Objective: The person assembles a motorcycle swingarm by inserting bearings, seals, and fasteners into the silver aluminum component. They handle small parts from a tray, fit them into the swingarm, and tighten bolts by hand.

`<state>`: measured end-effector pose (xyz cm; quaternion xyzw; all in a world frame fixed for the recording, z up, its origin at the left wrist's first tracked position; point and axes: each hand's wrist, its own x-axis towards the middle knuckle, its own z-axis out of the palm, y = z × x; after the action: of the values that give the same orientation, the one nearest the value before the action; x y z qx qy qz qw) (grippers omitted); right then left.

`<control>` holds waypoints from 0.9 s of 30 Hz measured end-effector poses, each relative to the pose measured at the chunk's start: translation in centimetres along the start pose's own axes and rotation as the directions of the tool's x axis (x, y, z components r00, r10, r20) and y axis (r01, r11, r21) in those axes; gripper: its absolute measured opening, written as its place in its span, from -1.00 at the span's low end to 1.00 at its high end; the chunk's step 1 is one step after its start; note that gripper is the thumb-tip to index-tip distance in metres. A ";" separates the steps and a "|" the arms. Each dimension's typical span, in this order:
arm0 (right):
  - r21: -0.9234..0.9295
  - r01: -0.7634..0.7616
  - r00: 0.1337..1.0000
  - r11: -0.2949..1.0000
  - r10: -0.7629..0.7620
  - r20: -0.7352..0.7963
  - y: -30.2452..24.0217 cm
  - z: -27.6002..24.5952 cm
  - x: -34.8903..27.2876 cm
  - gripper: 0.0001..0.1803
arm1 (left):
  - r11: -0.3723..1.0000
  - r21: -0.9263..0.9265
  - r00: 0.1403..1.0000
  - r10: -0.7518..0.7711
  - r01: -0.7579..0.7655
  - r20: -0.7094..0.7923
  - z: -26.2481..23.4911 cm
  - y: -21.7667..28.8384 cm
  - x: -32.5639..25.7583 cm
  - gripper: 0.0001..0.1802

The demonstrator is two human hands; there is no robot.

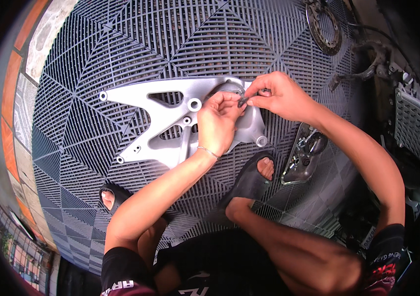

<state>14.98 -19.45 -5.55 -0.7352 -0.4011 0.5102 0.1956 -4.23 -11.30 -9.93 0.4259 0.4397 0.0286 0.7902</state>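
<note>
So we've got both hands just over the right-hand end of a big silver metal casting with open cut-outs (170, 116), which lies flat on dark grey ribbed plastic floor tiles (121, 59), its two prongs pointing toward 9 and 8 o'clock. Between our fingertips is a small dark piece (242, 102); it's too tiny for us to tell its exact shape, or whether it touches the casting. Our left hand (218, 118) is mostly closed, fingers curled, tips pinching that piece, and our right hand (276, 96) comes in from its 3 o'clock side, thumb and forefinger nearly together on it. Taking the hands as the clock's centre, we see a round perforated metal disc (335, 45) between 1 and 2, a grey panel full of holes (415, 121) at 3, and a shallow metal tray with small parts (289, 176) between 4 and 5.
</note>
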 end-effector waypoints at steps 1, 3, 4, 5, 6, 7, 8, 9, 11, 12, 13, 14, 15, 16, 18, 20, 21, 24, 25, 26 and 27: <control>0.071 0.033 0.999 0.997 -0.034 0.004 0.9 0.2 0.5 -0.72 | 0.996 0.054 0.998 0.070 -0.070 -0.003 0.0 -0.7 0.3 -0.84; 0.139 0.059 0.997 0.989 -0.064 0.033 1.8 0.1 0.9 -0.74 | 0.965 0.170 0.979 0.204 -0.200 -0.005 -0.2 -1.4 0.7 -0.84; 0.153 0.066 0.997 0.986 -0.073 0.040 1.7 0.2 0.8 -0.74 | 0.995 0.072 0.998 0.063 -0.063 -0.001 -0.1 -1.2 0.5 -0.82; 0.168 0.072 0.996 0.983 -0.080 0.046 1.7 0.2 1.0 -0.75 | 0.998 0.035 0.999 0.046 -0.046 -0.012 0.0 -0.9 0.4 -0.83; 0.164 0.074 0.994 0.984 -0.085 0.065 1.7 0.4 1.2 -0.75 | 1.000 -0.003 1.000 0.025 -0.025 -0.014 0.2 -0.8 0.3 -0.83; 0.113 0.049 0.994 0.992 -0.059 0.088 1.8 0.3 1.4 -0.75 | 0.999 -0.039 1.000 0.003 -0.004 -0.015 0.3 -0.8 0.1 -0.84; 0.063 0.024 0.994 0.998 -0.031 0.108 1.9 0.1 1.6 -0.75 | 0.997 -0.083 1.000 -0.007 0.007 0.001 0.2 -0.8 0.1 -0.77; 0.016 -0.006 0.991 1.000 0.003 0.133 1.5 0.0 1.8 -0.74 | 0.998 0.038 0.999 0.043 -0.044 0.018 -0.1 -0.7 -0.3 -0.70; -0.121 0.055 0.995 0.991 -0.044 0.089 0.3 0.0 1.9 -0.78 | 0.951 0.266 0.987 0.139 -0.155 0.078 -0.7 0.6 -1.3 -0.55; -0.173 0.102 0.994 0.980 -0.095 0.049 0.2 0.0 1.8 -0.80 | 0.806 0.505 0.951 0.264 -0.308 0.158 -0.9 2.0 -2.2 -0.49; -0.228 0.145 0.989 0.963 -0.146 0.013 0.2 0.1 1.8 -0.81 | 0.581 0.685 0.894 0.357 -0.439 0.270 -1.1 3.9 -3.2 -0.41; -0.289 0.150 0.987 0.945 -0.160 -0.012 0.5 0.2 1.6 -0.82 | 0.330 0.782 0.833 0.378 -0.529 0.404 -1.1 6.5 -3.8 -0.35; -0.330 0.157 0.985 0.931 -0.170 -0.009 0.5 0.2 1.7 -0.82 | 0.114 0.821 0.771 0.437 -0.559 0.464 -1.2 7.4 -3.7 -0.47; -0.370 0.165 0.984 0.914 -0.181 -0.009 0.4 0.1 1.8 -0.82 | 0.032 0.798 0.732 0.421 -0.602 0.535 -1.3 8.8 -3.2 -0.55; -0.428 0.202 0.965 0.881 -0.254 -0.068 0.8 0.4 1.4 -0.82 | -0.084 0.747 0.687 0.335 -0.659 0.644 -1.1 11.0 -1.1 -0.63; -0.400 0.135 0.986 0.906 -0.164 -0.040 -0.4 0.4 1.9 -0.82 | -0.005 0.705 0.694 0.176 -0.709 0.698 -2.2 11.6 1.7 -0.71; -0.391 0.103 0.992 0.915 -0.121 -0.023 -0.8 0.4 2.3 -0.81 | 0.081 0.678 0.683 0.110 -0.731 0.722 -3.0 11.3 3.3 -0.76; -0.365 0.057 0.995 0.929 -0.084 -0.057 -0.7 1.0 2.4 -0.79 | 0.160 0.620 0.614 -0.088 -0.768 0.784 -2.8 12.0 5.8 -0.81; -0.359 0.045 0.995 0.932 -0.073 -0.064 -0.8 1.2 2.3 -0.79 | 0.267 0.567 0.570 -0.072 -0.779 0.818 -3.1 11.6 6.2 -0.81; -0.358 0.018 0.996 0.933 -0.047 -0.073 -0.9 1.5 2.1 -0.79 | 0.248 0.574 0.567 -0.107 -0.781 0.817 -3.6 11.3 6.4 -0.81; -0.361 0.005 0.996 0.933 -0.036 -0.079 -0.9 1.6 2.0 -0.79 | 0.260 0.569 0.564 -0.101 -0.780 0.820 -3.6 11.2 6.5 -0.80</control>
<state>13.51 -17.54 -6.72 -0.7752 -0.4869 0.3945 0.0797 0.87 0.88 -7.33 0.8520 -0.1000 -0.1986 0.4739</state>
